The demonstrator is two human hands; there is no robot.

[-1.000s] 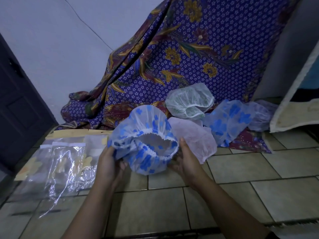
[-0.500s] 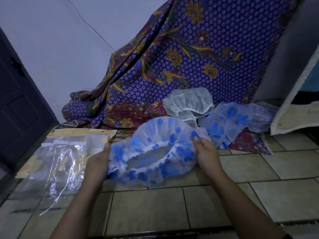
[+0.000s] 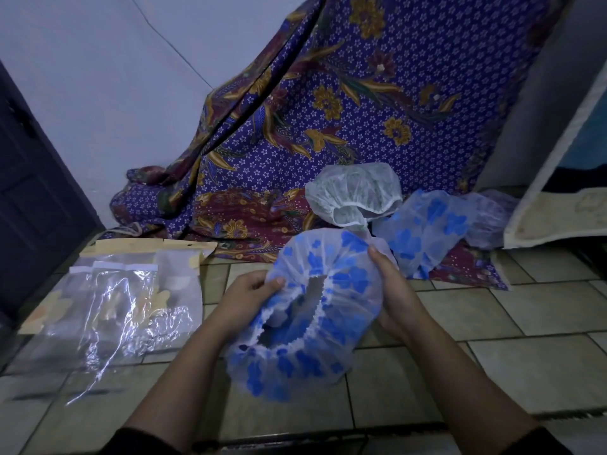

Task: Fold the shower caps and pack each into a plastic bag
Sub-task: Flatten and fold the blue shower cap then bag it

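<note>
Head view shows both hands gripping one shower cap (image 3: 315, 310) above the tiled floor (image 3: 492, 323): left hand (image 3: 244, 298) pinches its near-left rim, right hand (image 3: 391, 290) closes on its far side. Translucent with blue flowers, its frilled opening faces the camera, long axis running near-left to far-right. Three other caps (image 3: 423, 231) lie behind; plastic bags (image 3: 115, 307) lie left.

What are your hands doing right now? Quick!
Left hand: closed on the left edge of the blue cap.
Right hand: closed on the cap's right side.
</note>
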